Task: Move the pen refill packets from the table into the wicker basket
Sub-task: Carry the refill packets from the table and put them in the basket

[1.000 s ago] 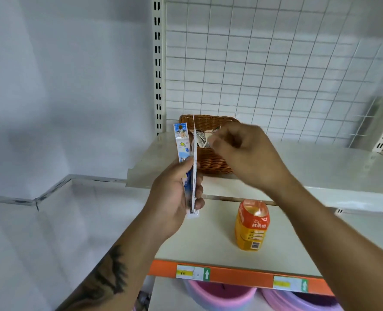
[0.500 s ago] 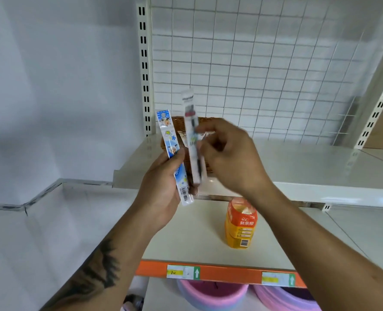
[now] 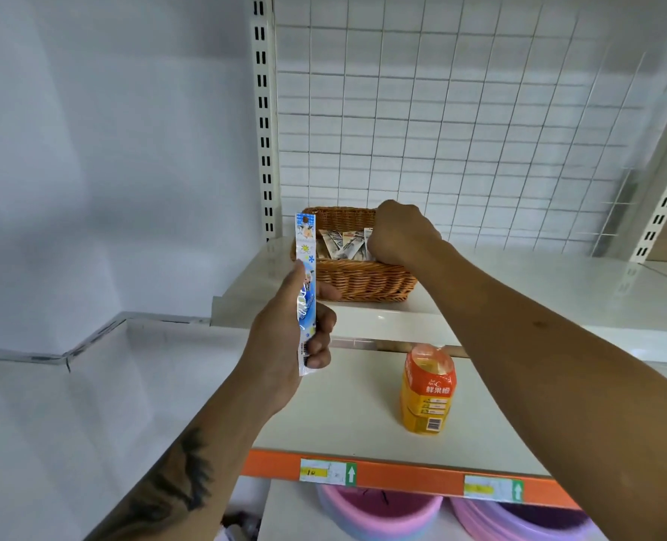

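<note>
1. At centre-left of the frame, one blue-and-white pen refill packet (image 3: 306, 290) is held upright by the left hand (image 3: 285, 337), with thumb and curled fingers clamped around its lower half; it is still outside the basket.
2. Just right of it, above centre, the wicker basket (image 3: 357, 277) stands on the upper shelf (image 3: 519, 294). About four packets (image 3: 343, 244) can be counted leaning inside, though overlap makes the count uncertain.
3. The right hand (image 3: 400, 232) is seen over the basket's right rim, fingers curled downward; whether a packet is still gripped cannot be told.
4. At lower right of centre, one orange drink bottle (image 3: 427, 392) stands on the lower shelf.
5. The task is judged partly done: one packet visibly remains to be placed.
</note>
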Demonstrator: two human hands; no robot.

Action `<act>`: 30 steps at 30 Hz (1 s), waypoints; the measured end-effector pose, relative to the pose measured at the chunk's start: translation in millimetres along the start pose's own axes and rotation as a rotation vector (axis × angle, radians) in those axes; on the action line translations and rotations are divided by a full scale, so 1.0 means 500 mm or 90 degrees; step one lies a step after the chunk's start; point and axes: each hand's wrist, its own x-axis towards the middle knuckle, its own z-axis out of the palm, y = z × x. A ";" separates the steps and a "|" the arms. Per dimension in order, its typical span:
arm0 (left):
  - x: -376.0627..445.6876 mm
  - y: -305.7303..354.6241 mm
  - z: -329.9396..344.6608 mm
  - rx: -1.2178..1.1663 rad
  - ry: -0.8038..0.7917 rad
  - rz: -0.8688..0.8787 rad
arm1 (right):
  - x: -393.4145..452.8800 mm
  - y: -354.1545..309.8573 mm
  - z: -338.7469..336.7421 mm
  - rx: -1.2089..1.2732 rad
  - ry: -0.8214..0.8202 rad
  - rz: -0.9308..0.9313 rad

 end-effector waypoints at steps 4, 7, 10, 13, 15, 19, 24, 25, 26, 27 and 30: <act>-0.003 0.007 0.004 -0.007 0.020 0.034 | -0.012 0.004 -0.003 0.056 0.055 -0.021; -0.008 0.012 0.019 0.004 0.064 0.071 | -0.059 0.010 0.003 0.189 0.176 -0.140; -0.008 0.014 0.029 -0.008 0.078 0.129 | -0.153 0.005 0.010 0.386 0.237 -0.226; -0.007 0.018 0.038 -0.012 0.072 0.179 | -0.223 0.010 0.039 0.490 0.215 -0.228; -0.007 0.018 0.044 -0.017 0.062 0.195 | -0.246 0.015 0.062 0.541 0.162 -0.228; -0.005 0.019 0.058 0.004 0.065 0.196 | -0.251 0.017 0.061 0.565 0.147 -0.229; 0.004 0.014 0.021 0.405 0.213 0.395 | -0.165 0.019 0.009 0.528 0.208 -0.167; 0.006 0.007 0.005 0.546 0.242 0.463 | -0.139 0.021 -0.003 0.512 0.208 -0.146; 0.009 -0.001 -0.012 0.691 0.268 0.515 | -0.113 0.022 -0.013 0.496 0.201 -0.122; 0.013 -0.008 -0.030 0.814 0.296 0.542 | -0.088 0.022 -0.022 0.474 0.193 -0.094; 0.023 -0.031 -0.069 0.973 0.320 0.504 | -0.024 0.027 -0.029 0.351 0.145 -0.033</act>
